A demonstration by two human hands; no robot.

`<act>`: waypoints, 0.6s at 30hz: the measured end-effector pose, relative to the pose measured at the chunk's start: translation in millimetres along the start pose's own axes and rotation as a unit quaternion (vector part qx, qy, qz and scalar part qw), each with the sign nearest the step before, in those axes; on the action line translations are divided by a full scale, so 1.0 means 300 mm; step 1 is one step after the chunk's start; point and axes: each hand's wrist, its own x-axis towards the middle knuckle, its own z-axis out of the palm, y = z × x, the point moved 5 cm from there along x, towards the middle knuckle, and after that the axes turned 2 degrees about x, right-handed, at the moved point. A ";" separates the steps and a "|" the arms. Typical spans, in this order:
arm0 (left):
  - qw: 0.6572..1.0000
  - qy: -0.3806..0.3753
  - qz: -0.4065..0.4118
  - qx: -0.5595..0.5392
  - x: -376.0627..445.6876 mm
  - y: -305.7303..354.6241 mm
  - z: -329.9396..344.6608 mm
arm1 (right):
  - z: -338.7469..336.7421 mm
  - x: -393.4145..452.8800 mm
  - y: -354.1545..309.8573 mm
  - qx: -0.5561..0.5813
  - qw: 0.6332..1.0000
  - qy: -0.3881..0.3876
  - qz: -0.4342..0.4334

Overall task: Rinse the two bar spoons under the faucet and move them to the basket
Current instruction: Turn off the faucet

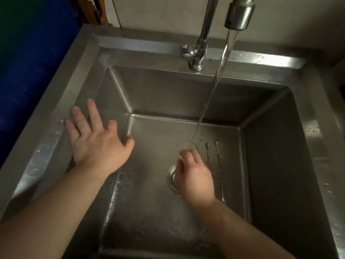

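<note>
Steel sink [186, 94]: two bar spoons [218, 165] flat on the floor, side by side right of the drain [172, 175], faucet [239, 14] stream landing just left of them. Right hand [195, 177] low over the drain beside the spoons, fingers loose, gripping nothing; left hand [97, 138] spread open, empty, at the left wall.

The setting is a kitchen or bar wash station. A deep, square stainless-steel sink [186, 94] fills most of the view, with a wide flat rim and a round metal drain strainer [172, 177] in its floor. A chrome swivel faucet [202, 40] is mounted on the rear rim, and water runs from its spout [239, 14]. Two long twisted-stem bar spoons [218, 165] lie on the sink floor. A pale tiled wall [158, 10] stands behind the sink.
</note>
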 end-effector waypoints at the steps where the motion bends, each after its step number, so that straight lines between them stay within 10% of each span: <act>1: 1.000 0.002 0.000 -0.002 0.000 0.000 0.001 | -0.030 0.046 -0.097 -0.001 0.999 0.019 -0.050; 18: 0.999 0.024 0.010 -0.034 -0.001 0.000 0.007 | -0.127 0.588 -0.323 -0.107 0.993 -0.017 0.040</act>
